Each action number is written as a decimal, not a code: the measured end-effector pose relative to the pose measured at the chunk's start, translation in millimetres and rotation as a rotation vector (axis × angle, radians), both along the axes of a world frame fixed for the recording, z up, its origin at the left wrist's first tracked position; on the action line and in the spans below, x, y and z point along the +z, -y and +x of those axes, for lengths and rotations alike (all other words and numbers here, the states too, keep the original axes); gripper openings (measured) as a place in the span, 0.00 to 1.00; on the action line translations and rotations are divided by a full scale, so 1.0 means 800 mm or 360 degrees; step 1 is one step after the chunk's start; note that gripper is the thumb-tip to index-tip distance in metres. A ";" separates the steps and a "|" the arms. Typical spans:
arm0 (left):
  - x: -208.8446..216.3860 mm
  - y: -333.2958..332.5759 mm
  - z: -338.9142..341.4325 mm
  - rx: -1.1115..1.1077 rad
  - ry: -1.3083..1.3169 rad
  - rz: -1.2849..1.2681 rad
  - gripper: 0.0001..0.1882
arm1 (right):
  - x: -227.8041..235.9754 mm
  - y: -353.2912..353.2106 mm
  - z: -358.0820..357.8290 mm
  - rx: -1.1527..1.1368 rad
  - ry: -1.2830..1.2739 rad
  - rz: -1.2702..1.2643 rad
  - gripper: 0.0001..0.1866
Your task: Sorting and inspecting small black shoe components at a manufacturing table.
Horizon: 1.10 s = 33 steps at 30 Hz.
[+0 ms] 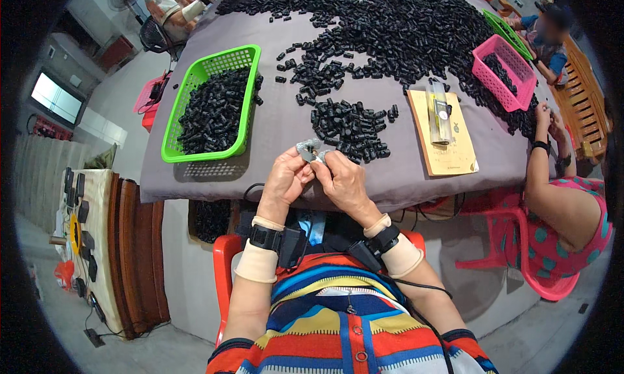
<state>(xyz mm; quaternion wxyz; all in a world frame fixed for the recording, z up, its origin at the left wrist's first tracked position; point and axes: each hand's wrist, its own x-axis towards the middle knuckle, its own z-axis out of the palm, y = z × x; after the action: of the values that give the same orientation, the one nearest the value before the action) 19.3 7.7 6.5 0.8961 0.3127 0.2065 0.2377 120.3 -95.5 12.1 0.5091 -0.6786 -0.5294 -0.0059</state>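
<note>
Over the near edge of the table, my left hand (286, 178) and my right hand (344, 182) meet with fingertips pinched together. Silvery-grey material (305, 146) shows at the fingertips; whether it wraps the fingers or is held, I cannot tell. Something small and dark sits between them, mostly hidden. Just beyond my hands lies a loose pile of small black cylindrical parts (354, 128). To the left, a green plastic basket (170, 135) holds many similar black parts.
A yellow-tan notebook (455, 161) with a clear plastic case (441, 124) on it lies right of the pile. A large heap of black parts (396, 29) covers the far table. A pink basket (499, 91) stands at right, near a person's hands (551, 122). Other people sit around the table.
</note>
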 end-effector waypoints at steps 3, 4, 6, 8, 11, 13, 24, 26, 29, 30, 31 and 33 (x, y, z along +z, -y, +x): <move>-0.003 -0.001 -0.002 -0.0048 0.0066 0.0011 0.11 | 0.004 -0.001 -0.004 -0.0043 -0.0012 0.0029 0.09; -0.005 0.000 -0.001 -0.0067 0.0076 0.0064 0.10 | 0.005 -0.001 -0.004 -0.0082 -0.0036 0.0046 0.09; -0.004 0.002 0.000 -0.0078 0.0116 0.0029 0.09 | 0.002 0.002 -0.002 -0.0064 -0.0032 0.0042 0.09; 0.005 0.011 -0.001 0.0036 0.0030 -0.0018 0.08 | 0.003 0.005 0.000 0.0001 -0.0205 0.0032 0.10; 0.007 0.014 -0.005 0.0127 -0.0047 0.0054 0.06 | 0.002 0.010 0.002 0.0025 -0.0398 0.0087 0.10; 0.027 0.012 -0.007 0.0233 -0.0166 0.0258 0.07 | 0.004 0.013 0.005 0.0058 -0.0635 0.0128 0.10; 0.111 -0.079 -0.036 0.0990 -0.0935 0.1814 0.16 | 0.009 0.012 0.024 0.0022 -0.1177 0.0128 0.17; 0.106 -0.033 0.000 0.0364 -0.1163 0.1432 0.11 | -0.004 0.013 0.031 0.0020 -0.1256 0.0147 0.17; 0.020 -0.019 0.036 0.0358 -0.0918 0.1912 0.07 | -0.008 0.012 0.028 0.0078 -0.1381 0.0178 0.18; 0.018 -0.009 0.042 0.0297 -0.0999 0.1964 0.07 | -0.008 0.013 0.026 0.0103 -0.1437 0.0190 0.18; 0.017 -0.004 0.048 0.0282 -0.1060 0.2192 0.08 | -0.003 0.014 0.024 0.0104 -0.1478 0.0167 0.18; 0.016 0.004 0.056 0.0262 -0.1119 0.2416 0.09 | -0.006 0.010 0.026 0.0120 -0.1434 0.0211 0.17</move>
<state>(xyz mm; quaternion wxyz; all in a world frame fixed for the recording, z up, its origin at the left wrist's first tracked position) 64.3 4.9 19.2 0.3057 0.8706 0.2797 0.2654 141.0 -103.4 7.2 0.7308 -0.5598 -0.2779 0.2744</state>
